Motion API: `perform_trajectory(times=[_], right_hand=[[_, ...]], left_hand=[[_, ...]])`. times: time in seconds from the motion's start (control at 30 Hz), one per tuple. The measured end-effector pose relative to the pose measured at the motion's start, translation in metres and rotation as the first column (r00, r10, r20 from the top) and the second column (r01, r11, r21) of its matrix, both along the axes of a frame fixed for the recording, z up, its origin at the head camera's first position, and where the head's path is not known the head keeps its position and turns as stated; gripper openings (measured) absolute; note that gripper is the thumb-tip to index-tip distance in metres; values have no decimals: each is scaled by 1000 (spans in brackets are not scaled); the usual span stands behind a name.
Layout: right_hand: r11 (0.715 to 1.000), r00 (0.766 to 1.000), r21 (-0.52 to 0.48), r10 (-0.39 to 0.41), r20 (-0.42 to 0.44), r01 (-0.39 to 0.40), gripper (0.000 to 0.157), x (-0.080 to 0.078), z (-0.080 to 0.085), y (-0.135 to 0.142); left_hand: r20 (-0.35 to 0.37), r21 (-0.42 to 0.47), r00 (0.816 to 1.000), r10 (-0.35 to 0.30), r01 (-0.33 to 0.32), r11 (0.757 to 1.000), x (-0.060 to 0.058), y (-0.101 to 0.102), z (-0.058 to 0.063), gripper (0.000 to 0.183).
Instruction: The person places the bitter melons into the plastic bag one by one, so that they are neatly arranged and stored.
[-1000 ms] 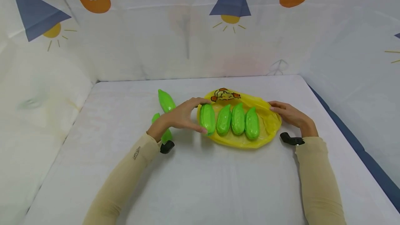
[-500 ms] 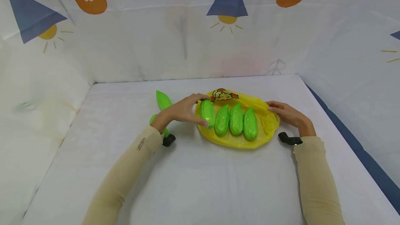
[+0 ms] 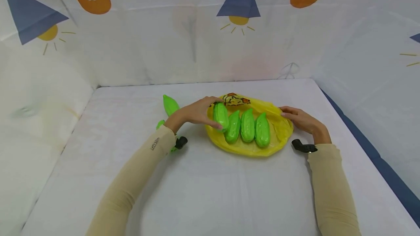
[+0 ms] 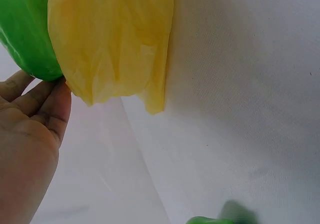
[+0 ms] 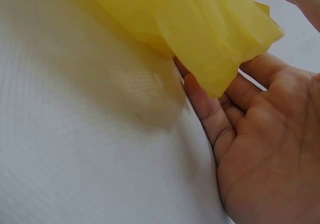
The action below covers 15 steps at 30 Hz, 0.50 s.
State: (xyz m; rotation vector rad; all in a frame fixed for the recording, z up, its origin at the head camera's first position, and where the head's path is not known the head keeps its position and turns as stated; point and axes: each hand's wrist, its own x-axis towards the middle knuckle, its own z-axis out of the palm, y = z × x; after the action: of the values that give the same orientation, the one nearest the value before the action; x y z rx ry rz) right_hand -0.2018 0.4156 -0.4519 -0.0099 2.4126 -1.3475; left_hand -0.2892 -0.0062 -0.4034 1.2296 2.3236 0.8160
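Note:
My left hand [image 3: 198,113] holds a shiny green cucumber-like toy [image 3: 221,115] between thumb and fingers, over the left part of a yellow plastic bag [image 3: 244,150]. In the left wrist view, the fingers [image 4: 52,106] touch the end of the green toy [image 4: 30,39], beside the hanging bag edge [image 4: 115,44]. Several similar green toys, one of them the middle toy [image 3: 247,125], lie side by side in the bag. My right hand [image 3: 302,120] pinches the bag's right rim; the right wrist view shows the yellow film [image 5: 210,39] between thumb and fingers.
Left of the bag, another green toy [image 3: 170,105] lies on the white table [image 3: 203,192]. More green [image 3: 160,124] shows partly hidden by the left wrist. A white printed cloth [image 3: 147,46] hangs behind the table. Black wrist mounts [image 3: 303,146] sit on both wrists.
My left hand has lifted the green toy and carried it slightly right and away from me, over the bag. The right hand stays at the bag's rim.

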Motion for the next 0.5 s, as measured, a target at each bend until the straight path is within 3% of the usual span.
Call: perform_trajectory(times=[0.5], right_hand=[[1000,1000,21,7,-8,-6,61,-1,-1,0]], left_hand=[[0,-11,1000,-26,26,1000,-1,16,0,102]])
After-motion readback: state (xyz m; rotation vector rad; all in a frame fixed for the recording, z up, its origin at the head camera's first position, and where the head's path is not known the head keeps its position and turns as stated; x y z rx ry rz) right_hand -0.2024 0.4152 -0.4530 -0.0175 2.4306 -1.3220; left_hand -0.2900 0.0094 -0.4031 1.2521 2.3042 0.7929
